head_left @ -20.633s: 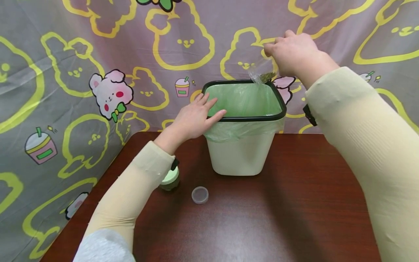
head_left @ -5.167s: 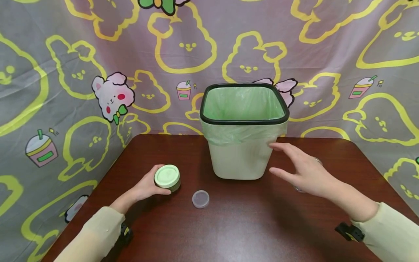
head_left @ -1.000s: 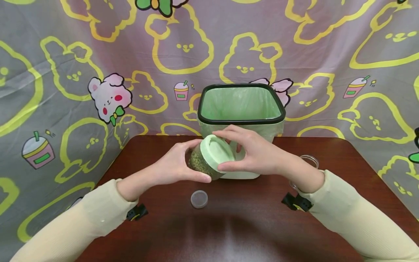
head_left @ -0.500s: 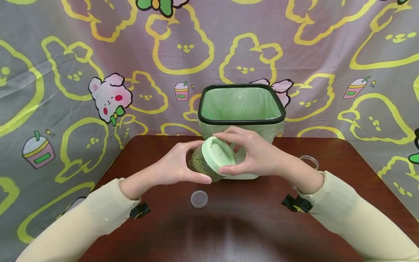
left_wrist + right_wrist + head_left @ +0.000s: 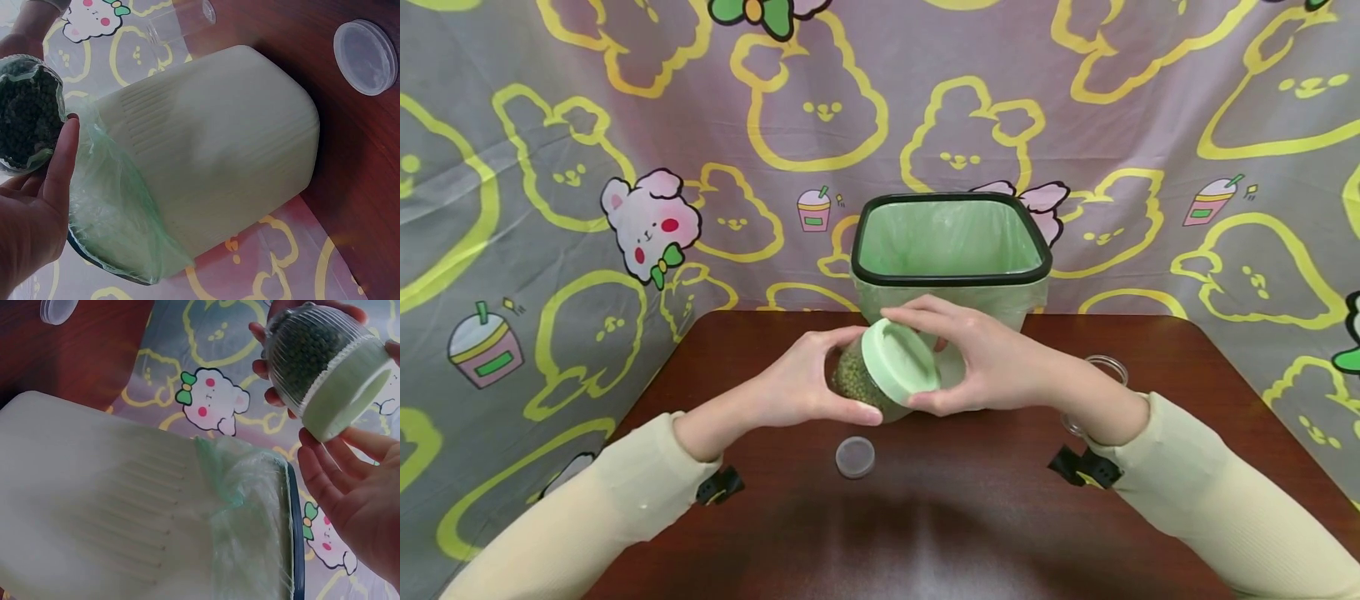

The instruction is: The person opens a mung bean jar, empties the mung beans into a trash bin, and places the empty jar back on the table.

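Note:
Held tilted above the table, in front of the bin, is a clear ribbed jar (image 5: 859, 382) of small green grains with a pale green screw lid (image 5: 901, 363). My left hand (image 5: 797, 382) grips the jar's body, thumb along the near side. My right hand (image 5: 992, 357) grips the lid by its rim, fingers at the top and thumb below. In the right wrist view the lid (image 5: 347, 390) sits on the jar (image 5: 309, 353). The left wrist view shows the jar's base (image 5: 28, 115) and the grains through it.
A cream trash bin (image 5: 951, 281) with a black rim and green liner stands behind the hands. A clear round lid (image 5: 855, 457) lies on the brown table (image 5: 985, 517). A clear container (image 5: 1108, 365) lies at right, partly behind my right forearm. Patterned cloth hangs behind.
Earlier, my right hand tipped a clear container of green matter over the bin; later my left hand held the jar at the table's left. Over the last second, both hands keep hold, barely shifting.

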Action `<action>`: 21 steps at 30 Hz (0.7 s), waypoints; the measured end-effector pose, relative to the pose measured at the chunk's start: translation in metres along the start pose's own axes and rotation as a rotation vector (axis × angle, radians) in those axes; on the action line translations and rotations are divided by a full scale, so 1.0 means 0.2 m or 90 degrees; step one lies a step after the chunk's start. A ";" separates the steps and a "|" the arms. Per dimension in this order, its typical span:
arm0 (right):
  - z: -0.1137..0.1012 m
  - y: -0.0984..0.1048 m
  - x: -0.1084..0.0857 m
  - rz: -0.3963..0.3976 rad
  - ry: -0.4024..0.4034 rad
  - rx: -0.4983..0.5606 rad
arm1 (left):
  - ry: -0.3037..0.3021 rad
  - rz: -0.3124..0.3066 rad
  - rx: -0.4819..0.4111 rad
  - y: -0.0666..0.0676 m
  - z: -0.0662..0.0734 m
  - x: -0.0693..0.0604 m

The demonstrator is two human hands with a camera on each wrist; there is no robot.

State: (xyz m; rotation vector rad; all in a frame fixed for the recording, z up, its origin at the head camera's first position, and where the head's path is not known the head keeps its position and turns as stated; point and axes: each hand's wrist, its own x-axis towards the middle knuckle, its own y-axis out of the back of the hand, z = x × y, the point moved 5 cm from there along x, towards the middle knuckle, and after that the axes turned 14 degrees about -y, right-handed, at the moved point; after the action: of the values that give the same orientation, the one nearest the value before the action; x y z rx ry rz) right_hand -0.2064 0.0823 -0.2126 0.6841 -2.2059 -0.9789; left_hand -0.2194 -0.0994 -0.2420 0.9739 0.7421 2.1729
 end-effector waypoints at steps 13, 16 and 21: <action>-0.02 0.01 0.00 0.020 -0.026 -0.044 | 0.012 0.003 -0.014 0.00 -0.02 -0.01; -0.02 0.01 0.00 0.038 -0.060 -0.055 | 0.013 0.006 -0.006 0.00 -0.02 -0.01; -0.02 0.01 0.01 0.042 -0.115 -0.062 | 0.012 0.011 0.008 0.00 -0.02 0.00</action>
State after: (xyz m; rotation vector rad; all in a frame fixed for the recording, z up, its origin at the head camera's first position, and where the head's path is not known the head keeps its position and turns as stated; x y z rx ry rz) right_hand -0.2056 0.0801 -0.2089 0.4920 -2.3020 -1.1449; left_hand -0.2229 -0.1012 -0.2438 0.9699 0.7592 2.1980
